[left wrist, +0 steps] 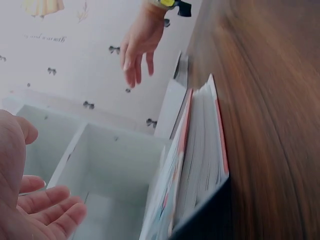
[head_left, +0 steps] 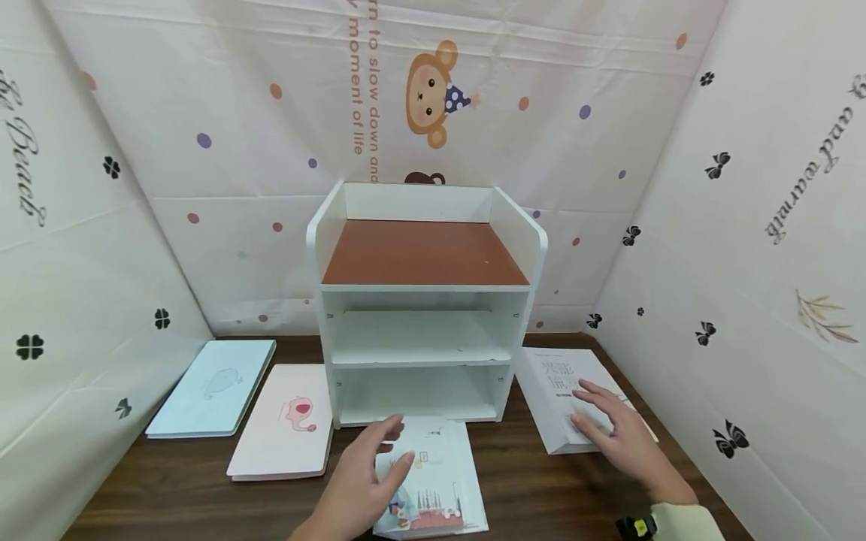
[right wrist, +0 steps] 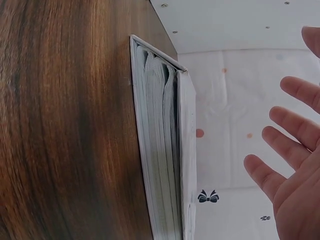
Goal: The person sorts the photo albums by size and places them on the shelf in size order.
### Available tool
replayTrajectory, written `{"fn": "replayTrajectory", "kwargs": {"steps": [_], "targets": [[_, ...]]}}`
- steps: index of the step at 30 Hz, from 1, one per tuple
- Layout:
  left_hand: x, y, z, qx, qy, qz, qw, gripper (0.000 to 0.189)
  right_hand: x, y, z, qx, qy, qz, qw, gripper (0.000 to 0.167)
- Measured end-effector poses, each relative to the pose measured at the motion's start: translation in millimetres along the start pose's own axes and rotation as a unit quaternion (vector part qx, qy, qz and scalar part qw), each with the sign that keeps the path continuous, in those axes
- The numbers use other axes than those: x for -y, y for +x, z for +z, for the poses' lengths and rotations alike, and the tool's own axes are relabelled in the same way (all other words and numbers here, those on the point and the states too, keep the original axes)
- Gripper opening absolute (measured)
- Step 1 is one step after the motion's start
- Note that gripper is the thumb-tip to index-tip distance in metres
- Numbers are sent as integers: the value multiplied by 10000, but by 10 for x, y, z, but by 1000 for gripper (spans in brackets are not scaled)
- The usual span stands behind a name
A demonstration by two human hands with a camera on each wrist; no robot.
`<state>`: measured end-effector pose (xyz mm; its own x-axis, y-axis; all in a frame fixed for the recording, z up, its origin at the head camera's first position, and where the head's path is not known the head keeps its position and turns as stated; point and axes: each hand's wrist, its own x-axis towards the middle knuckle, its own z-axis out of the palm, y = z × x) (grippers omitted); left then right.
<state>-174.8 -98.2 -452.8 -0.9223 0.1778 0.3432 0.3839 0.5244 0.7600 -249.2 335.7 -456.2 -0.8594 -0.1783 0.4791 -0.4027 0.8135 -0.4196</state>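
My left hand point(head_left: 361, 481) hovers over the left side of a pale book with a cake drawing point(head_left: 433, 500), thumb and fingers spread apart with nothing between them. The left wrist view shows that book's page edges point(left wrist: 200, 150) thick and its cover edged in red. Above a thick white book with grey lettering point(head_left: 551, 391), my right hand point(head_left: 619, 436) holds its fingers loosely spread. In the right wrist view a gap shows between the right hand point(right wrist: 300, 175) and the white book's cover point(right wrist: 188, 145). Both books lie flat on the dark wooden table point(head_left: 514, 496).
A white shelf unit point(head_left: 419, 353) with a brown top panel point(head_left: 426, 252) stands at the back middle; the cake book lies at its front. To the left lie a light blue book point(head_left: 210, 394) and a white book with a pink elephant point(head_left: 280, 421). Printed cloth walls point(head_left: 223, 248) enclose the table.
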Motion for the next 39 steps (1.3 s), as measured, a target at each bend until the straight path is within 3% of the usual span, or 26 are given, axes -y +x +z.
{"fn": "replayTrajectory", "kwargs": {"steps": [6, 9, 14, 21, 25, 34, 39], "targets": [[-46, 58, 166, 240, -173, 393, 9988, 50, -33, -12, 36, -39, 45, -17, 10000, 42], [-76, 108, 246, 307, -365, 446, 9979, 51, -64, -9, 42, -116, 70, 7, 9999, 43], [-146, 219, 362, 494, -781, 255, 9954, 52, -121, -1, 34, -126, 35, 131, 9998, 46], [-186, 386, 510, 550, -990, 225, 9933, 52, -217, -4, 45, -35, -112, 458, 9989, 50], [-211, 452, 599, 706, -1367, 33, 9881, 54, -265, -12, 57, -70, -96, 645, 9978, 51], [-276, 544, 818, 903, -1822, -216, 9789, 51, -311, -31, 86, 165, -88, 1472, 9889, 59], [-292, 596, 913, 1052, -1916, -395, 9750, 51, -373, -22, 116, 72, -77, 1817, 9833, 61]]}}
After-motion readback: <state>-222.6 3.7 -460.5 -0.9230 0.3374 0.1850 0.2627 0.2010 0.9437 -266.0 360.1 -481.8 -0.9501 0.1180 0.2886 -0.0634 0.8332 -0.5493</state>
